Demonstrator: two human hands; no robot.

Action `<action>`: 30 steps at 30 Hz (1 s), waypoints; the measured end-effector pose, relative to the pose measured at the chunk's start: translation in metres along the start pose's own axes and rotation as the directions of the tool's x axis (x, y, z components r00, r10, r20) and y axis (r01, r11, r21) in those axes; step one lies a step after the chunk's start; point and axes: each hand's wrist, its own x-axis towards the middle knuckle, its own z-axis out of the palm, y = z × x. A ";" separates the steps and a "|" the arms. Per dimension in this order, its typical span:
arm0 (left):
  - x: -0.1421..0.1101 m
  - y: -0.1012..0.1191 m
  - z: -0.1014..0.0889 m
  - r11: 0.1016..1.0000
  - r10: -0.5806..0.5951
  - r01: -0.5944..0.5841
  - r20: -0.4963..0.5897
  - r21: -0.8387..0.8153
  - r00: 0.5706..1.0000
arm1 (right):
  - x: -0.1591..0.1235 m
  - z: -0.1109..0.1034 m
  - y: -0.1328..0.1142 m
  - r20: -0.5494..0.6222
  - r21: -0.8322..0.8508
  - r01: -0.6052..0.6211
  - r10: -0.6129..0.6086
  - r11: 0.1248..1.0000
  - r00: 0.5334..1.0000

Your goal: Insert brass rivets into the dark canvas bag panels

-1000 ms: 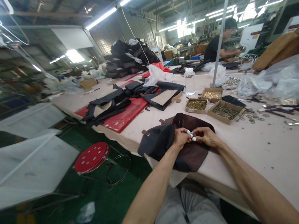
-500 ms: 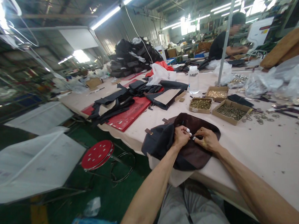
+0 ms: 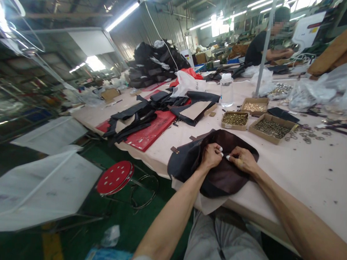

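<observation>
A dark bag (image 3: 183, 161) with a brown lining (image 3: 231, 178) lies at the table's near edge, its mouth facing me. Inside that mouth my left hand (image 3: 212, 155) is closed in a pinch, white coverings on its fingertips. Just to its right, my right hand (image 3: 241, 159) pinches too, a white-covered fingertip pointing at the left one. A narrow gap separates the two hands. Whatever the fingers grip is too small or hidden to name. A small brown tab with a metal piece (image 3: 175, 150) sticks out at the bag's left side.
Cardboard boxes of small metal parts (image 3: 235, 120) (image 3: 273, 128) (image 3: 254, 105) stand beyond the bag, near a clear bottle (image 3: 226, 90). Dark fabric pieces lie on a red board (image 3: 150, 133). A red stool (image 3: 115, 177) is left of the table. A person (image 3: 259, 49) sits across.
My fingertips have drawn slightly apart; the small dark and white bit seen between them earlier no longer shows. The bag's opening has spread a little, and the view has shifted slightly.
</observation>
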 end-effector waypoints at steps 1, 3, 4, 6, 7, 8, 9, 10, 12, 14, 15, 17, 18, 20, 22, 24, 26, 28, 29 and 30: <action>0.004 -0.001 0.001 0.999 -0.033 0.033 0.009 -0.004 0.999 | 0.001 -0.001 -0.001 0.012 -0.003 -0.027 0.027 1.000 1.000; 0.013 -0.004 0.003 0.996 -0.093 0.093 0.025 -0.001 0.995 | 0.004 -0.002 -0.003 0.051 -0.009 -0.072 0.072 0.997 0.996; 0.017 -0.005 0.003 0.993 -0.117 0.117 0.033 0.002 0.993 | 0.005 -0.003 -0.005 0.074 -0.006 -0.094 0.094 0.996 0.993; 0.024 -0.007 0.003 0.989 -0.150 0.150 0.052 0.004 0.987 | 0.008 -0.004 -0.007 0.111 0.013 -0.145 0.143 0.989 0.984; 0.027 -0.007 0.003 0.986 -0.164 0.164 0.065 0.004 0.984 | 0.009 -0.005 -0.008 0.126 0.026 -0.166 0.162 0.986 0.979; 0.030 -0.007 0.003 0.984 -0.177 0.177 0.079 0.004 0.981 | 0.010 -0.005 -0.009 0.138 0.037 -0.180 0.174 0.983 0.975; 0.031 -0.007 0.002 0.982 -0.186 0.187 0.092 0.004 0.978 | 0.011 -0.006 -0.010 0.147 0.044 -0.187 0.179 0.981 0.973; 0.033 -0.007 0.002 0.981 -0.194 0.194 0.102 0.006 0.976 | 0.011 -0.006 -0.011 0.155 0.047 -0.188 0.179 0.981 0.972; 0.034 -0.007 0.001 0.978 -0.206 0.206 0.113 0.018 0.972 | 0.013 -0.007 -0.013 0.170 0.039 -0.184 0.175 0.982 0.970; 0.035 -0.007 0.001 0.975 -0.221 0.218 0.116 0.037 0.968 | 0.015 -0.007 -0.014 0.171 0.016 -0.186 0.181 0.982 0.969; 0.036 -0.007 0.000 0.973 -0.229 0.225 0.118 0.049 0.966 | 0.015 -0.007 -0.014 0.167 0.004 -0.191 0.188 0.982 0.968; 0.037 -0.006 -0.001 0.969 -0.246 0.238 0.130 0.072 0.961 | 0.016 -0.007 -0.014 0.154 -0.007 -0.207 0.205 0.978 0.966; 0.038 -0.006 -0.001 0.966 -0.254 0.244 0.139 0.083 0.957 | 0.017 -0.007 -0.014 0.149 0.001 -0.217 0.215 0.976 0.965; 0.041 -0.005 -0.003 0.961 -0.268 0.254 0.158 0.106 0.950 | 0.017 -0.006 -0.014 0.145 0.043 -0.238 0.229 0.970 0.963; 0.045 -0.004 -0.004 0.957 -0.280 0.260 0.179 0.128 0.943 | 0.017 -0.005 -0.012 0.143 0.101 -0.251 0.236 0.963 0.961; 0.048 -0.003 -0.005 0.954 -0.289 0.264 0.199 0.144 0.936 | 0.017 -0.004 -0.009 0.142 0.148 -0.262 0.242 0.953 0.960; 0.050 -0.004 -0.006 0.952 -0.296 0.268 0.217 0.148 0.930 | 0.019 -0.004 -0.007 0.148 0.172 -0.275 0.251 0.946 0.956; 0.051 -0.006 -0.007 0.952 -0.297 0.270 0.229 0.144 0.927 | 0.020 -0.004 -0.006 0.164 0.170 -0.284 0.257 0.944 0.952; 0.051 -0.007 -0.007 0.952 -0.297 0.270 0.232 0.143 0.926 | 0.021 -0.004 -0.007 0.174 0.161 -0.282 0.254 0.946 0.951; 0.051 -0.007 -0.008 0.952 -0.298 0.270 0.233 0.144 0.926 | 0.022 -0.004 -0.008 0.179 0.147 -0.280 0.253 0.949 0.951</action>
